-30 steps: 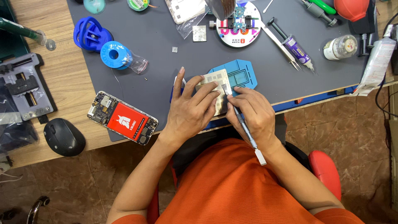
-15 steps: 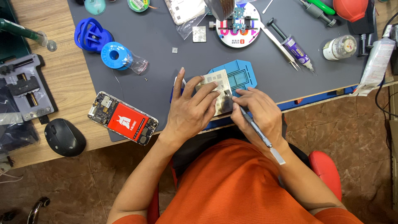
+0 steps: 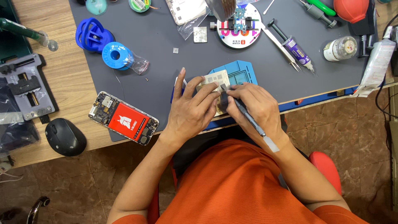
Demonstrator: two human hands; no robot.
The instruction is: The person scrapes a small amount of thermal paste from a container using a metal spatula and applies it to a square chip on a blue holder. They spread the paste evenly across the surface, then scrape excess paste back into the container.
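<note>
My left hand presses flat on a thin metal stencil plate that lies over a blue holder block on the grey mat. My right hand grips a slim metal scraper tool; its tip rests on the stencil and its flat end points back toward my body. The stencil's near part is hidden under my fingers.
An opened phone with a red battery lies left on the mat edge. Blue tape spools, a round board holder, a syringe, a small jar, a black mouse and a grey clamp jig surround the work.
My right hand has shifted slightly and the scraper's angle has swung, its rear end now lying lower right. My left hand stays pressed on the stencil.
</note>
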